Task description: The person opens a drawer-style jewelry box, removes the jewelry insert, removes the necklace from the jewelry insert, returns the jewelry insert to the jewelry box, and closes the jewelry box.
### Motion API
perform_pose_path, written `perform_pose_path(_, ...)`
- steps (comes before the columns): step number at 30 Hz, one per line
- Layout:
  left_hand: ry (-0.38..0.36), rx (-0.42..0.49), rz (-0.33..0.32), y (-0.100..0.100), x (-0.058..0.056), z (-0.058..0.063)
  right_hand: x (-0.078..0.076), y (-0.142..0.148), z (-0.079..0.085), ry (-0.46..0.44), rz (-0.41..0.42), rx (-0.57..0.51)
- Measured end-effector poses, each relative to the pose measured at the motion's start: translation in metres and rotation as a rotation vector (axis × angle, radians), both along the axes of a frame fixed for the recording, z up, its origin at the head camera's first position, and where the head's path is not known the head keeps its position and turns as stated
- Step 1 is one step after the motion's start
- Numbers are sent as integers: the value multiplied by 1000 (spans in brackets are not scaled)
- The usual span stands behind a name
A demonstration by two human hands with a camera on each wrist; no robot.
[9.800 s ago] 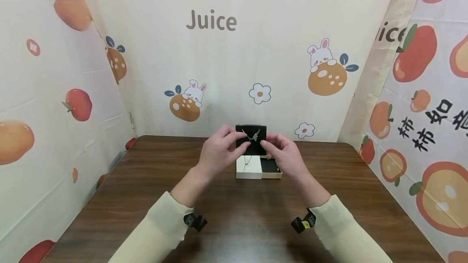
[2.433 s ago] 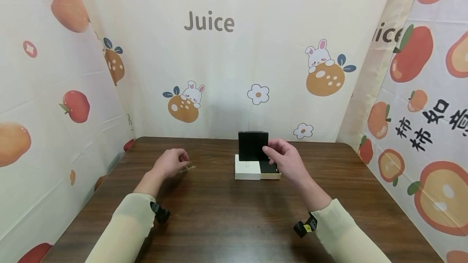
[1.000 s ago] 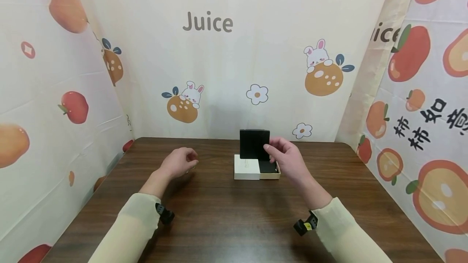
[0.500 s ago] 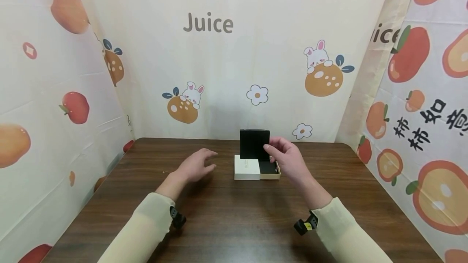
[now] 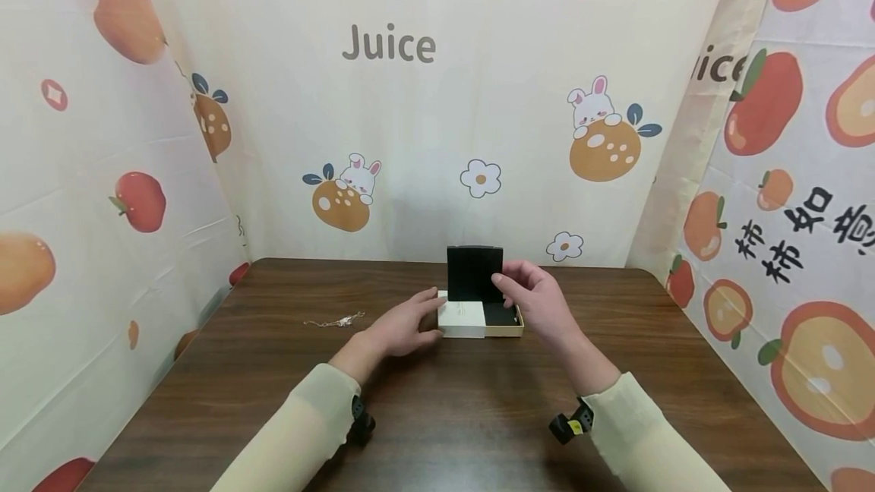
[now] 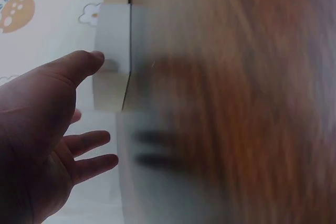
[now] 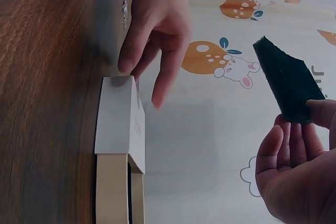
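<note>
Between thumb and fingers my right hand point(image 5: 533, 296) pinches a thin black jewelry-box insert point(image 5: 475, 273) by its right edge, held upright above the box; in the right wrist view the insert point(image 7: 289, 80) looks like foam. My left hand point(image 5: 402, 325) is at the left end of a small white box point(image 5: 461, 320), fingers spread. The right wrist view has its thumb right at the box corner and the other fingers straight beyond the top. A cream drawer point(image 5: 503, 331) with a dark inside sticks out on the box's right. A silver necklace point(image 5: 340, 321) lies on the table, left of my left hand.
The brown wooden table point(image 5: 437, 416) ends at a fruit-printed curtain point(image 5: 424, 112) behind the box. More printed curtain point(image 5: 786, 234) hangs on both sides. A small camera is strapped to each wrist.
Earlier the necklace was on the black insert between both hands. It now lies on the table at left. My left hand has left it and moved right to the box; my right hand has barely moved.
</note>
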State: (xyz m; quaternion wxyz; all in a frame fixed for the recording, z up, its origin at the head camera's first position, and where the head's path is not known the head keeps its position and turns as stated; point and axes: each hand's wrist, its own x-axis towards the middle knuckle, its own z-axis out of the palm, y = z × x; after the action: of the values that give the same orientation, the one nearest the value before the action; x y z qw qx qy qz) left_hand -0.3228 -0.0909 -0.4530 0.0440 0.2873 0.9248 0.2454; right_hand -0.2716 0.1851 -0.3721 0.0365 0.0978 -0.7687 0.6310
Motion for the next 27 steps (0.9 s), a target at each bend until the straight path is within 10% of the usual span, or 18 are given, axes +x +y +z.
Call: perform_pose_path(27, 42, -29, 6, 21, 4, -4, -9, 12, -4, -69, -61, -22)
